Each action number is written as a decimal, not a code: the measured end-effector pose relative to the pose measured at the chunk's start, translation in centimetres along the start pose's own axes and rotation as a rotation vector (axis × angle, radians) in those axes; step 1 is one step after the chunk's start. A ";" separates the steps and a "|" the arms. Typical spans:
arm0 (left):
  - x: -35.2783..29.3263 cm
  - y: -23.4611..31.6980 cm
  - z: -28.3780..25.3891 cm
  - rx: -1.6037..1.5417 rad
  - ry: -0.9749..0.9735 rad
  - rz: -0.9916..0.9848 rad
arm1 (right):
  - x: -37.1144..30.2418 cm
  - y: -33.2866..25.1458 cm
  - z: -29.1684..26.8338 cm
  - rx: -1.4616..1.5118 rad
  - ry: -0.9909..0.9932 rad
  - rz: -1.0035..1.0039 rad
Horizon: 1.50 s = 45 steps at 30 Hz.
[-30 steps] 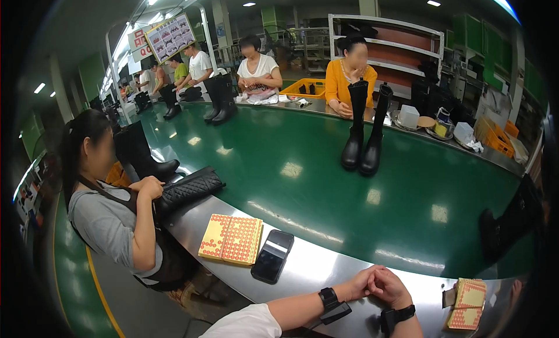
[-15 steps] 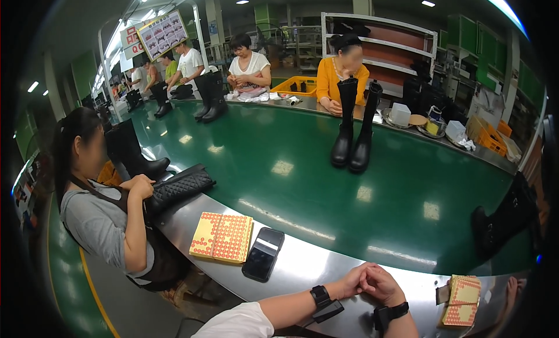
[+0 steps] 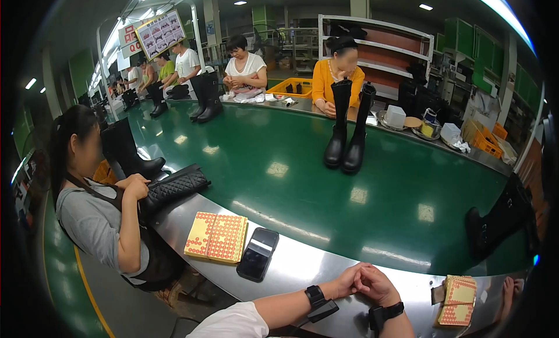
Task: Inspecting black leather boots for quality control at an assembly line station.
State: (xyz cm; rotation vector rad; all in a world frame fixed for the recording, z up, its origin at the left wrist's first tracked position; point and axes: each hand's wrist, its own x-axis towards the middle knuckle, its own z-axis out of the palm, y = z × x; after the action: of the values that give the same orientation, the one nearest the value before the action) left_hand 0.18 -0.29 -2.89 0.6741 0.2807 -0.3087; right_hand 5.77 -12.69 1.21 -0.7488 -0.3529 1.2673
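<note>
My left hand (image 3: 347, 281) and my right hand (image 3: 376, 284) are clasped together over the metal table edge (image 3: 308, 259), fingers closed around each other. I see no object between them. A dark band with a square black unit sits on each wrist. Left of my hands lies a black smartphone (image 3: 258, 254), face up. Beyond it is a banded stack of yellow cards (image 3: 215, 236) with red round stickers. A second banded card stack (image 3: 457, 301) lies to the right of my right hand.
Black boots (image 3: 343, 134) stand upright on the green belt (image 3: 279, 186); another boot (image 3: 501, 221) leans at the right. A co-worker's hand (image 3: 137, 186) touches a quilted black boot (image 3: 174, 188) at left. Another person's hand (image 3: 509, 288) shows at the right edge. Co-workers line the far side.
The whole view has shifted slightly, so things appear a little further left. My hands stay clasped in the same pose.
</note>
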 end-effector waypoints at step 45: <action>0.8 -0.6 -1.5 0.011 -0.144 -0.001 | -0.1 0.1 0.0 -0.014 0.016 0.007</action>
State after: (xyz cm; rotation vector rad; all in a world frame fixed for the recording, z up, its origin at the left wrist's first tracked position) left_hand 0.44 0.08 -4.67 0.6595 0.1421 -0.3578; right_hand 5.71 -12.74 1.16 -0.7727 -0.3469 1.2659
